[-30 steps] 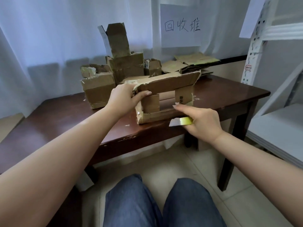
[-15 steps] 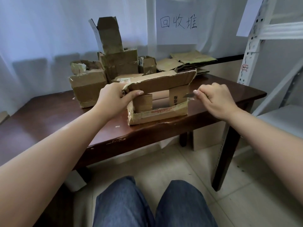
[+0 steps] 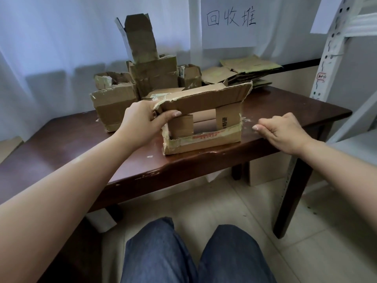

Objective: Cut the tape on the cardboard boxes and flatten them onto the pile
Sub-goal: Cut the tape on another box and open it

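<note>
- Cardboard box [image 3: 202, 121], centre of frame, lying on its side near the front edge of the dark wooden table [image 3: 285, 111]. Open end faces the camera: top flap raised and level, bottom flap folded up, two short side flaps standing in the opening.
- Box is worn. Torn, ragged edge at the upper left corner; creased corners; pale tape residue along the right edge and on the bottom flap.
- Red printing runs along the taped bottom flap, too smeared to read. Dark printed characters on the right side flap, not legible.
- Left hand [image 3: 142, 119] grips the box's upper left corner, thumb under the top flap, fingers over it.
- Right hand [image 3: 285, 131], just right of the box and apart from it, curled into a fist at table height. Cannot tell whether anything is inside it.
- Flattened pile [image 3: 242, 72] at the table's far right, upper centre of frame.
- Uncut boxes [image 3: 151, 78] stand clustered behind the held box, upper left of centre.
- White paper sign [image 3: 228, 21] on the curtain above the pile, handwritten "回收堆".
- Small red-marked tag on the white shelf upright [image 3: 326, 64], right edge; unreadable.
</note>
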Demonstrator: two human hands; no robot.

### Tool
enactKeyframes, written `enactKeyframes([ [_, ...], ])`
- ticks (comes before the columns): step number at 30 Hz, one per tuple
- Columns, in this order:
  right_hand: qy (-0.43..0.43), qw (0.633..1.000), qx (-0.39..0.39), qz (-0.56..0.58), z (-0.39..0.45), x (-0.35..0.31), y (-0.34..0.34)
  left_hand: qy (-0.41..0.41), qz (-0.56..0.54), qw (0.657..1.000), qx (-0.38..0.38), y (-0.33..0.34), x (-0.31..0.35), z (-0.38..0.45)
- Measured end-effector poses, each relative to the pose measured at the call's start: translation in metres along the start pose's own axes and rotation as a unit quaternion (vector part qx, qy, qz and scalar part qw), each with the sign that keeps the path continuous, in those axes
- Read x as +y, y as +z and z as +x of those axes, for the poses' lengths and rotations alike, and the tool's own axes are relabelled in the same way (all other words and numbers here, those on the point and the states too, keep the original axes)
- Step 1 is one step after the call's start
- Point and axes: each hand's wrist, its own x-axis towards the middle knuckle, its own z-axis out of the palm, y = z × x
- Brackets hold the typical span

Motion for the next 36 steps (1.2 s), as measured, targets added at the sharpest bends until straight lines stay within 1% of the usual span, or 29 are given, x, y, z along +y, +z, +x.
enactKeyframes([
  [2, 0.022, 0.998, 0.046, 0.031, -0.011, 0.002, -0.003, -0.003, 0.005, 1.000, -0.002, 0.001, 0.001, 0.001],
  [5, 0.061, 0.988, 0.113, 0.081, -0.017, -0.021, -0.016, -0.004, 0.002, 1.000, 0.004, 0.003, 0.002, 0.001],
  [6, 0.055, 0.986, 0.137, 0.072, -0.014, -0.034, -0.019, -0.004, 0.002, 1.000, 0.005, 0.004, 0.002, 0.001],
  [8, -0.013, 0.983, 0.181, 0.042, -0.003, -0.061, -0.023, -0.008, 0.003, 1.000, 0.003, 0.004, 0.002, 0.001],
  [9, -0.052, 0.982, 0.180, 0.039, 0.003, -0.073, -0.023, -0.011, 0.005, 1.000, 0.002, 0.003, 0.003, 0.001],
  [10, -0.081, 0.983, 0.161, 0.040, 0.008, -0.083, -0.022, -0.013, 0.009, 1.000, 0.001, 0.003, 0.004, 0.001],
  [12, -0.105, 0.988, 0.110, 0.042, 0.011, -0.094, -0.016, -0.013, 0.019, 1.000, 0.002, 0.003, 0.006, 0.001],
  [13, -0.106, 0.987, 0.106, 0.049, 0.009, -0.096, -0.011, -0.012, 0.022, 1.000, 0.005, 0.003, 0.008, 0.001],
  [16, -0.113, 0.981, 0.152, 0.047, -0.003, -0.105, 0.003, -0.010, 0.028, 0.999, 0.016, 0.003, 0.006, 0.000],
  [19, -0.100, 0.978, 0.179, 0.032, -0.011, -0.111, 0.007, -0.010, 0.043, 0.999, 0.018, 0.001, 0.003, 0.001],
  [23, -0.101, 0.980, 0.173, -0.010, -0.037, -0.119, 0.019, 0.000, 0.061, 0.998, 0.022, 0.002, 0.007, 0.004],
  [26, -0.079, 0.977, 0.194, -0.025, -0.054, -0.121, 0.031, -0.001, 0.056, 0.998, 0.008, 0.002, 0.011, 0.007],
  [29, -0.087, 0.979, 0.183, -0.023, -0.056, -0.120, 0.028, -0.006, 0.056, 0.998, -0.006, 0.003, 0.009, 0.006],
  [31, -0.094, 0.981, 0.169, -0.002, -0.056, -0.119, 0.023, -0.014, 0.056, 0.998, -0.009, 0.002, 0.007, 0.006],
  [33, -0.077, 0.980, 0.176, 0.045, -0.053, -0.116, 0.014, -0.023, 0.055, 0.998, -0.019, 0.001, 0.005, 0.006],
  [34, -0.054, 0.978, 0.190, 0.070, -0.050, -0.114, 0.009, -0.024, 0.054, 0.998, -0.025, 0.001, 0.004, 0.006],
  [36, 0.031, 0.967, 0.229, 0.109, -0.042, -0.109, -0.004, -0.021, 0.049, 0.998, -0.031, 0.000, 0.006, 0.004],
])
